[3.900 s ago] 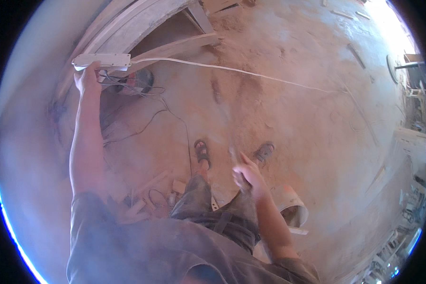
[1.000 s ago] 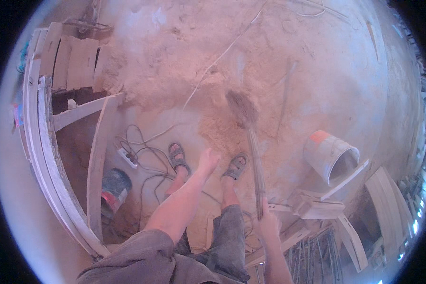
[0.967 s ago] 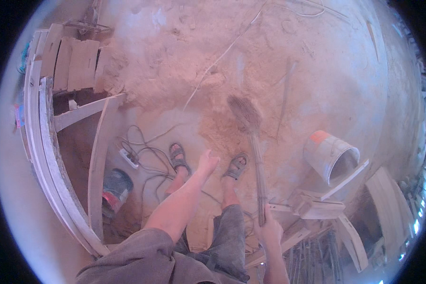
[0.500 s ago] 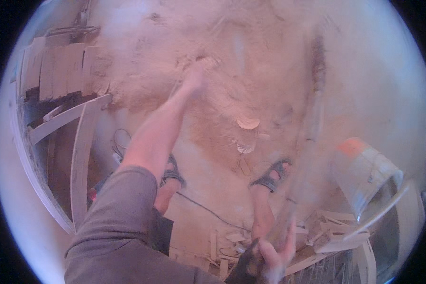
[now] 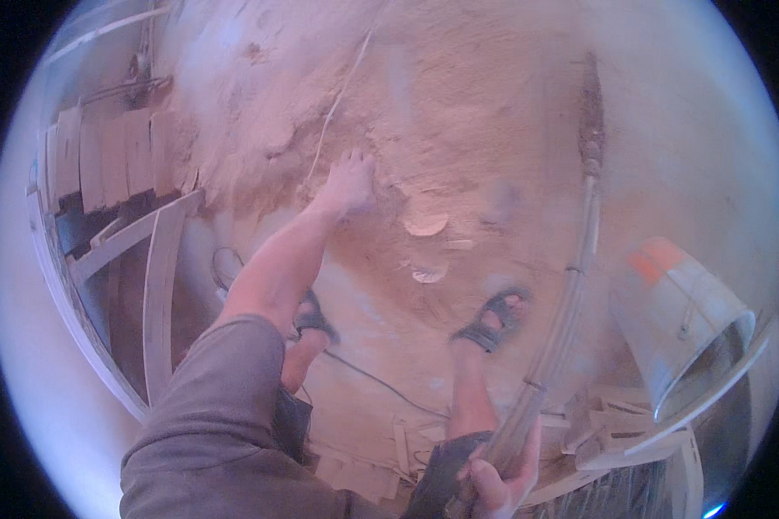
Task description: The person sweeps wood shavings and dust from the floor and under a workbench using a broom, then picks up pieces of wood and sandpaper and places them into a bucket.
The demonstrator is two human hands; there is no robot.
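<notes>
My left hand (image 5: 350, 184) reaches out over a loose, sandy heap (image 5: 459, 130), palm down, with its fingers stretched out and nothing visible in them. Beside its wrist ends a thin whitish strand (image 5: 337, 99) that runs away up the heap; whether it is string or stick I cannot tell. At the lower right my right hand (image 5: 500, 484) wraps around a long pale pole (image 5: 556, 333), which looks like a bundle tied with dark bands. Its far end (image 5: 591, 112) is dark and rough. Pale flat pieces (image 5: 426, 225) lie between the left hand and the pole.
A whitish bucket (image 5: 688, 307) with an orange patch tilts at the right, near stacked wood offcuts (image 5: 610, 419). Wooden framing (image 5: 164, 294) and upright boards (image 5: 117, 156) stand at the left. A dark cable (image 5: 381, 387) crosses the floor between my sandalled feet (image 5: 493, 320).
My left hand has drawn back a little toward me from the heap, into sharper view. My right hand's extended fingers have closed around the pole, which was blurred before.
</notes>
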